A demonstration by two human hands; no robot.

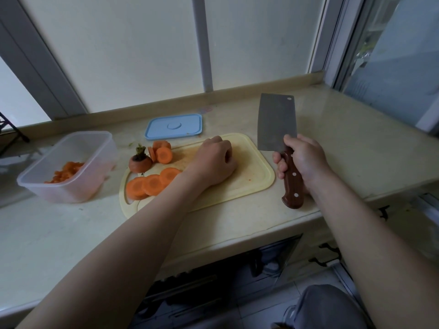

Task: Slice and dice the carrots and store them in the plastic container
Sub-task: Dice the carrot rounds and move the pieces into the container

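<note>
1. Right hand (306, 160) is nearest. Its fingers are wrapped tight round the handle of a brown-wood-handled steel cleaver (276, 122), blade raised, just off the board's right edge.
2. Left hand (215, 160), just left of that grip, rests on the pale yellow plastic cutting board (249, 179) with fingers curled under. Can't tell if it holds a piece.
3. Thick orange carrot rounds (152, 184) overlap to the left of the left hand. Stacked rounds (161, 153) and a leafy carrot top stub (140, 162) lie just beyond them.
4. Risk: the left hand sits where the blade would land. A thick round could roll or skid under a heavy chop, nicking a finger or throwing a piece off the board.
5. Clear rectangular plastic container (99, 148) is far left of both hands, part-filled with diced carrot (66, 172). It sits apart from the board, so a transfer could spill onto the beige stone counter (332, 138).
6. Light blue rectangular lid (174, 127) lies beyond the left hand, off the container.
7. Writing: none readable on blade, lid or container.
</note>
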